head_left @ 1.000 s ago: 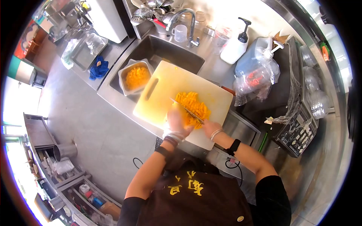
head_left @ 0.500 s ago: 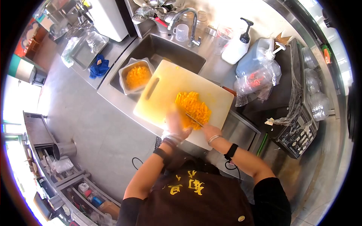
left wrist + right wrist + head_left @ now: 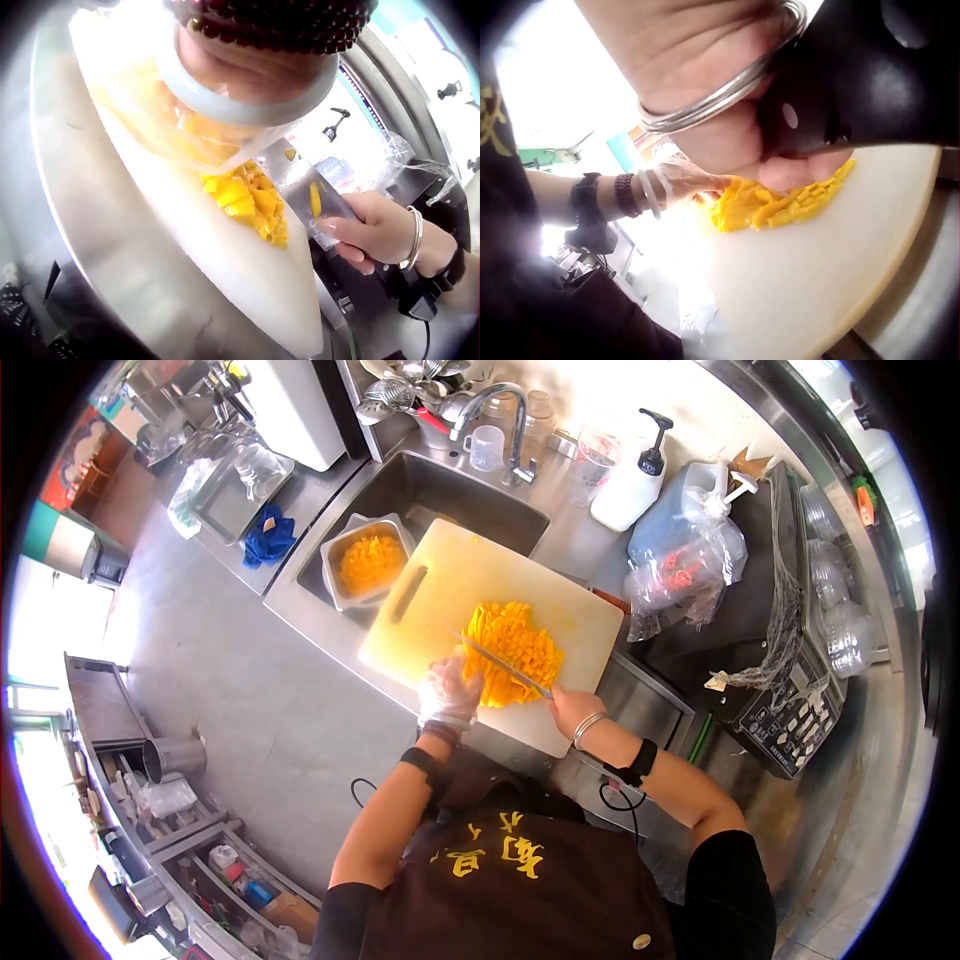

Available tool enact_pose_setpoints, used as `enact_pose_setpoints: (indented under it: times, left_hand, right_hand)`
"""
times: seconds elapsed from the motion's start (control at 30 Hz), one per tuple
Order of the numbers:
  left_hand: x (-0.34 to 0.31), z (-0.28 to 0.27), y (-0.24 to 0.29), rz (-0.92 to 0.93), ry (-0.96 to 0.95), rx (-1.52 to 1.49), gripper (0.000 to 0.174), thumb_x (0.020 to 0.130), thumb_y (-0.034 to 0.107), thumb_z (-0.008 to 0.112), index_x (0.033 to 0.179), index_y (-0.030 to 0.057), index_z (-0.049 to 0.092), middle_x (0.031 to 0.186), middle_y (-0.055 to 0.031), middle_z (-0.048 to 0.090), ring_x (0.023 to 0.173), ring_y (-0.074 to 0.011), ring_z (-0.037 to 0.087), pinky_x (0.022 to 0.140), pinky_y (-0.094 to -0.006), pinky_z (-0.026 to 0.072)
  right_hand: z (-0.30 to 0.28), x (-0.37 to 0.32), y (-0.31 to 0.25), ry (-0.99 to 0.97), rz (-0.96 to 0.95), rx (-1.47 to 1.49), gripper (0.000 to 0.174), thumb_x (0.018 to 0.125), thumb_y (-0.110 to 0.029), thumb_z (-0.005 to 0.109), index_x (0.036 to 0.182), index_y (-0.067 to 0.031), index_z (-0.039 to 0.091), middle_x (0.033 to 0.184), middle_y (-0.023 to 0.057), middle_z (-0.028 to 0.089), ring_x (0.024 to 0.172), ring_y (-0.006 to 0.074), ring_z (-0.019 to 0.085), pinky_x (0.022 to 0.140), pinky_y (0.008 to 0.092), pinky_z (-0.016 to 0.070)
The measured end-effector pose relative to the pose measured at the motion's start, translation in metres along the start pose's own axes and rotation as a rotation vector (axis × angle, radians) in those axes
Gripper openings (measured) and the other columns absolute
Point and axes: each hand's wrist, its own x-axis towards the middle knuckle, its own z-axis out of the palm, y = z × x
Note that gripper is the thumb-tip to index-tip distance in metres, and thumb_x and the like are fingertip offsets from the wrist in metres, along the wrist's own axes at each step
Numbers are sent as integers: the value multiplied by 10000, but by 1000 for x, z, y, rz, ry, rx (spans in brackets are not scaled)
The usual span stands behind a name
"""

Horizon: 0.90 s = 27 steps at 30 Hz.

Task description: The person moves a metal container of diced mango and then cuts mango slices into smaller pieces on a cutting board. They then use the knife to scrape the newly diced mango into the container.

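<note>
Chopped yellow-orange pieces lie heaped on a white cutting board. Gripped by its handle in the right hand, a knife lies across the near side of the heap. The left hand, in a clear glove, touches the heap's left edge with bent fingers. In the left wrist view, bits of yellow stick to the knife blade, and the right hand holds its handle. The right wrist view shows the gloved left hand against the pieces.
Beyond the board is a sink, with a container of yellow pieces at its left and a faucet behind. A pump bottle and a bagged jug stand at the back right. A blue cloth lies left.
The left hand has drawn slightly back and left, and its fingers show more clearly. The right hand has shifted a little right with the knife, whose blade shows more fully over the heap.
</note>
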Motion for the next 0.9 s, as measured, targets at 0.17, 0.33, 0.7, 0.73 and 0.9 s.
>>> enact_pose_setpoints:
  times: [0.17,0.33,0.7,0.73,0.9]
  left_hand:
    - [13,9,-8,-49,-124,124,200,671,254,550,795,100,584,762,-126,582,757,-300,550,668,-396,441]
    - [13,10,-10,5,-102,118,153,667,234,530,734,105,577,726,-120,579,711,-298,552,635,-390,446]
    - [19,-2,-7,17,-170,69,151,669,195,519,752,98,599,753,-125,582,732,-298,555,667,-392,451]
    - [18,-3,-9,16,-167,70,151,669,195,519,752,98,599,753,-125,582,732,-298,555,667,-392,451]
    - [7,2,-14,66,-89,165,114,681,168,513,742,105,587,724,-120,567,694,-297,548,623,-387,446]
  right_hand:
    - [-2,-3,-7,-61,59,-33,171,796,-147,433,906,-20,466,706,188,586,690,354,575,608,442,446]
    - [5,3,-13,-177,146,-77,216,796,-109,382,975,-12,454,798,200,596,748,341,585,635,433,455]
    - [24,19,-6,-29,59,33,226,830,-267,422,900,-55,460,663,172,577,642,350,568,571,459,436]
    - [18,16,-7,-5,34,60,227,825,-265,430,902,-53,460,660,172,575,638,353,564,571,461,433]
    - [9,-1,-11,-13,38,46,214,828,-245,420,892,-44,462,687,176,578,663,350,570,589,459,435]
